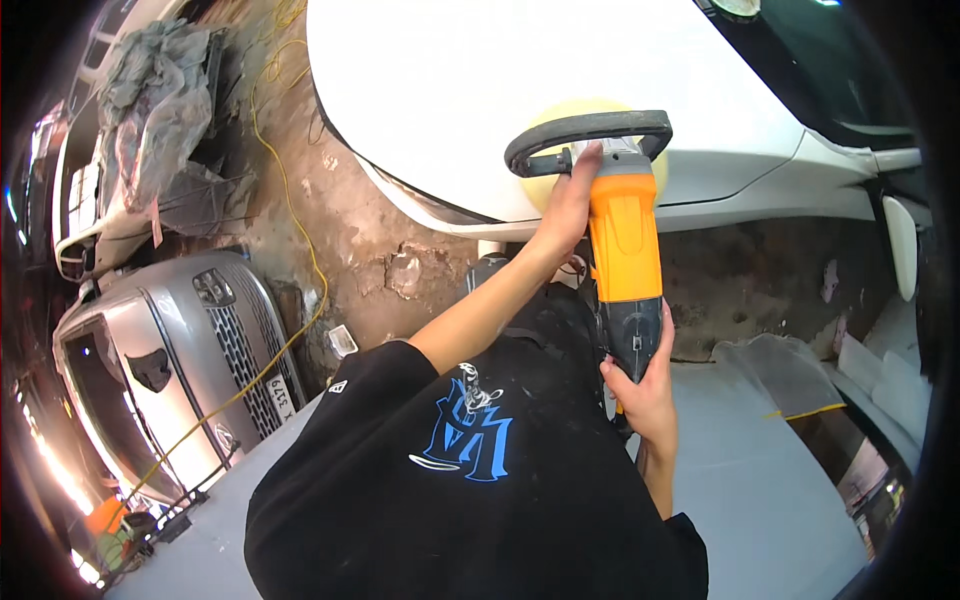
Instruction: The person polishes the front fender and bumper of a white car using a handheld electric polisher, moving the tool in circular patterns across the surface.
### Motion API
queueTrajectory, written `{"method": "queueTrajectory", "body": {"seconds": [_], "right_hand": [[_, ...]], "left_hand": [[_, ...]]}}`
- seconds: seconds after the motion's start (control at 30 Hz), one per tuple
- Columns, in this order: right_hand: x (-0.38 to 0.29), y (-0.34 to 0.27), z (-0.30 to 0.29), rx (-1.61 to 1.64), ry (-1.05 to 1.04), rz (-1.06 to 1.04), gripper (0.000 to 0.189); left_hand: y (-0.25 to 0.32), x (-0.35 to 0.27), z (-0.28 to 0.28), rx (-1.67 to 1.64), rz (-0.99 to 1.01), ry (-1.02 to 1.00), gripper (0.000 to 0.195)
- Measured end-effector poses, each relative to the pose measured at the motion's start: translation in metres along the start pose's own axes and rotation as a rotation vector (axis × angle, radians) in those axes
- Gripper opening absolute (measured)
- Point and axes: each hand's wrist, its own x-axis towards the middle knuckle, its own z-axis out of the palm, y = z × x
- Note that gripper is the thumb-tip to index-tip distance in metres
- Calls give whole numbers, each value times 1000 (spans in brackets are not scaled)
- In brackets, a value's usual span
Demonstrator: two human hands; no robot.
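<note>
An orange and black electric polisher (626, 240) lies along the line of my arms, its head on the white car's hood (450, 82). Its pale yellow foam pad (536, 191) lies against the white paint, near the panel's edge. A black loop handle (592, 127) arches over the head. My left hand (566, 206) grips the polisher by its metal head, thumb on top, just below the loop handle. Around the black rear grip (634, 330) my right hand (649, 394) is closed. Part of the pad is hidden beneath the tool.
A yellow cable (289, 195) crosses the stained concrete floor (375, 262) to my left. Beyond it stands a silver vehicle (180, 360). Crumpled plastic sheeting (157, 112) hangs at the upper left. A grey car panel (750, 465) lies close behind me; a white mirror (898, 247) juts out at right.
</note>
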Motion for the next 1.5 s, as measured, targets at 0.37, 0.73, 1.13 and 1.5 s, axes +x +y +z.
{"method": "queueTrajectory", "body": {"seconds": [0.37, 0.73, 1.13, 1.5], "right_hand": [[86, 48, 159, -219, -228, -255, 102], [197, 80, 350, -196, -387, -237, 102], [73, 63, 317, 183, 156, -244, 100], [103, 82, 338, 66, -61, -291, 100]], "left_hand": [[28, 18, -224, -138, 109, 119, 73], [93, 46, -428, -11, 51, 225, 77], [105, 34, -247, 294, -25, -96, 67], [105, 36, -347, 292, 79, 72, 73]]}}
